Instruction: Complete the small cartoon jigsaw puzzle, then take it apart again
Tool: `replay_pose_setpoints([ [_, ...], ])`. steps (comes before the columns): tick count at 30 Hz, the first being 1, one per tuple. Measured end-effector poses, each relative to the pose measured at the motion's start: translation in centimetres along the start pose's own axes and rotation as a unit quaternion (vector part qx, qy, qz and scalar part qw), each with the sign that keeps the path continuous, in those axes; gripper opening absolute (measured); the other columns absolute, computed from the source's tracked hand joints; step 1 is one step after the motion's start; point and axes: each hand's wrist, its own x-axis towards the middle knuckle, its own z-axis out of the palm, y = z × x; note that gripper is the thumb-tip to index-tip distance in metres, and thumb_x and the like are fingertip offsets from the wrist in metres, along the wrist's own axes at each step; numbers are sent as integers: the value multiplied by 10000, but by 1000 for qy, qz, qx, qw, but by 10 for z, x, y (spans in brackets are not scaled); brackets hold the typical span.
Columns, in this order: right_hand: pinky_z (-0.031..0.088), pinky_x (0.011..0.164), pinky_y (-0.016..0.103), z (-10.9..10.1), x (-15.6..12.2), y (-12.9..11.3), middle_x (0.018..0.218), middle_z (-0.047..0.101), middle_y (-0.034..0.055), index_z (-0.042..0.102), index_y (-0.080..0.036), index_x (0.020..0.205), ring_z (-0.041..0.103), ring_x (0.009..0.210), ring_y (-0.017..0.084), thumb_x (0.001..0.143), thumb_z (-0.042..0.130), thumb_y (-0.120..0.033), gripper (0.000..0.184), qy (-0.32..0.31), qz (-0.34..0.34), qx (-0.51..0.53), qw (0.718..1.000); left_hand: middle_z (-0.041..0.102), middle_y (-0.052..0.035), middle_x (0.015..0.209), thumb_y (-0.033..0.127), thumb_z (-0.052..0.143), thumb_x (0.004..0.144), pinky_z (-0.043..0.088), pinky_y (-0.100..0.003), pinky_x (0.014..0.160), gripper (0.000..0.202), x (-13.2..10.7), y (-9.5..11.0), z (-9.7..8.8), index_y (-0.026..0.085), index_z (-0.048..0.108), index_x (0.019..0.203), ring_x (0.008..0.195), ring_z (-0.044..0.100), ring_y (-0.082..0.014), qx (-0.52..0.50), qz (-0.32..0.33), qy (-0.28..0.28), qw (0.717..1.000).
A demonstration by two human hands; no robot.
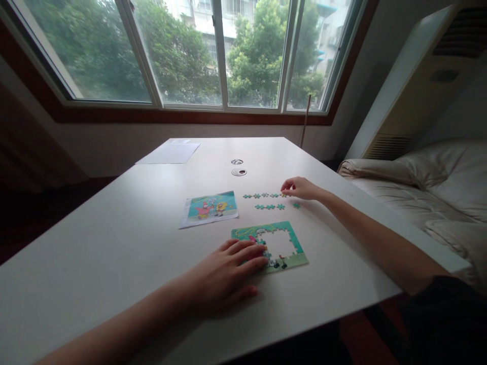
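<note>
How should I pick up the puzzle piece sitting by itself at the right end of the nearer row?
Probably pinch the lone puzzle piece by two opposite edges, coming down from above and the right. It lies flat on the table, so only its thin rim offers a grip. A gap separates it from the next piece on its left, leaving fingertip room.

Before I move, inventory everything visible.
Puzzle: one, mostly green, near side
Loose pieces: several, green, beyond puzzle
Picture sheet: one, multicoloured, left of pieces
Discs: two, grey, farther back
Papers: count unclear, white, far left
Table: one, white, centre
Window: one, white, behind
Trees: several, green, outside
Buildings: count unclear, pale, outside
Stick: one, brown, by window
Sofa: one, beige, right
Tall unit: one, pale, right
Left hand: one, bare, on puzzle
Right hand: one, bare, at pieces
</note>
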Motion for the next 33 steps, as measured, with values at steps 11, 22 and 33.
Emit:
replay_pose_setpoints([
  [11, 387, 555, 198, 8, 38, -36, 913, 608, 53, 600, -175, 934, 534, 645, 103, 681, 615, -335, 300, -138, -15, 16, 990, 424, -93, 1261, 431, 348, 863, 333, -443, 905, 437, -4, -5, -4, 223, 355, 1247, 1107, 408, -265, 75, -73, 43, 994],
  [22, 370, 473, 175, 8, 46, -42, 802, 604, 38, 594, -136, 816, 500, 574, 80, 609, 666, -240, 243, -178, 8, 80, 981, 420, -91, 1262, 438, 342, 864, 331, -443, 914, 459, -4, -10, 6, 215, 342, 1265, 1129, 377, -268, 78, -106, 50, 990],
  [33, 414, 534, 199, 16, 15, -57, 693, 614, 24, 569, -119, 860, 550, 608, 95, 661, 637, -318, 289, -127, -95, 256, 954, 407, -92, 1272, 447, 333, 863, 322, -456, 916, 471, -5, -13, 10, 221, 332, 1276, 1132, 365, -273, 81, -112, 46, 989],
])
